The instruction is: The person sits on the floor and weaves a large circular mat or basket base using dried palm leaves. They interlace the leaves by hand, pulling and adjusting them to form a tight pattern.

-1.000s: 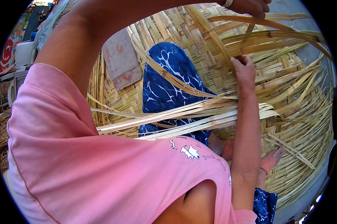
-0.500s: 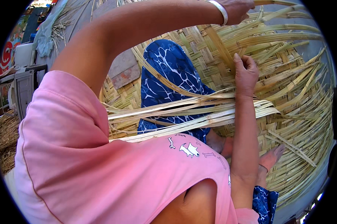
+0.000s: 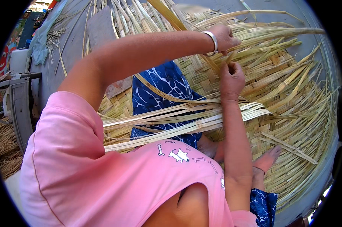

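Note:
My left hand (image 3: 223, 38), with a silver bangle (image 3: 215, 42) at its wrist, has its fingers closed around a long bamboo strip (image 3: 280, 36) on the far part of a woven mat (image 3: 250, 138). Just nearer, my right hand (image 3: 232, 79) pinches a short bit of bamboo strip (image 3: 230, 56) between thumb and curled forefinger. A broad yellow-brown strip (image 3: 171, 16) slants from the far edge and passes beneath my left wrist. Under my right forearm a bundle of pale split strips (image 3: 159, 131) crosses my knee.
My bare foot (image 3: 267, 159) rests on the mat, beside two loose strips (image 3: 288, 147). Unwoven ends fan out rightward. A flat grey slab (image 3: 120, 87) lies left of my knee. Further left are a grey frame (image 3: 19, 108) and dry straw (image 3: 6, 147).
My left hand has come down and nearer, beside my right hand. The broad strip now slants up to the far left. The whole view has shifted slightly.

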`<action>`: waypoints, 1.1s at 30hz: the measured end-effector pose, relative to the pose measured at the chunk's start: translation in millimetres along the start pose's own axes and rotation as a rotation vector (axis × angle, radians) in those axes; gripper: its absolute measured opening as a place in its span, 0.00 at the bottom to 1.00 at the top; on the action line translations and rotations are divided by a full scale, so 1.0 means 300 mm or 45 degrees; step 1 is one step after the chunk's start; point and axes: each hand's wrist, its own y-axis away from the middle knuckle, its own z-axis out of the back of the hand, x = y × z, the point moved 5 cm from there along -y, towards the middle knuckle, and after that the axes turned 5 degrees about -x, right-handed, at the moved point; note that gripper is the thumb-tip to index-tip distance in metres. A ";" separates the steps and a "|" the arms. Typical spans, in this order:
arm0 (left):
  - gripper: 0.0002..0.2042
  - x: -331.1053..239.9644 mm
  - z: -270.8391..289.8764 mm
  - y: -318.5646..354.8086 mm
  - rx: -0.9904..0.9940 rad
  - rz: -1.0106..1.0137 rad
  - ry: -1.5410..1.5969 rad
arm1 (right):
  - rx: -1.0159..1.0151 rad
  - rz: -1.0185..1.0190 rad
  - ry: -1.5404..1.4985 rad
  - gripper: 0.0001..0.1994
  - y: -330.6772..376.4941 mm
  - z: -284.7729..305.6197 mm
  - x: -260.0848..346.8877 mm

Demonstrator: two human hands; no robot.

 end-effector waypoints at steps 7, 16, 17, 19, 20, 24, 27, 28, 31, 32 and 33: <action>0.30 -0.023 -0.053 0.011 0.093 0.015 0.198 | -0.018 0.292 -0.003 0.06 0.042 0.007 0.036; 0.24 -0.069 0.017 0.107 0.246 -0.247 0.376 | -0.006 0.676 0.259 0.05 0.062 -0.014 0.095; 0.23 -0.086 0.023 0.096 0.267 -0.236 0.429 | 0.005 0.655 0.287 0.05 0.055 -0.015 0.094; 0.19 -0.128 0.044 0.061 0.311 -0.214 0.535 | 0.018 0.654 0.316 0.05 0.046 -0.016 0.100; 0.17 -0.172 0.061 0.054 0.333 -0.250 0.655 | 0.013 0.662 0.324 0.05 0.045 -0.011 0.094; 0.20 -0.324 0.265 0.102 0.374 -0.478 1.179 | 0.003 0.691 0.307 0.04 0.059 -0.017 0.105; 0.17 -0.379 0.488 0.162 0.590 -0.609 1.395 | 0.005 0.683 0.304 0.04 0.059 -0.014 0.110; 0.20 -0.408 0.529 0.224 0.430 -0.636 1.345 | 0.004 0.674 0.319 0.05 0.056 -0.012 0.107; 0.22 -0.380 0.611 0.315 0.330 -0.680 1.433 | 0.003 0.674 0.338 0.05 0.047 -0.008 0.099; 0.22 -0.356 0.634 0.344 0.271 -0.722 1.381 | 0.008 0.692 0.325 0.05 0.048 -0.012 0.102; 0.19 -0.336 0.655 0.375 0.357 -0.720 1.284 | 0.012 0.712 0.316 0.05 0.047 -0.014 0.106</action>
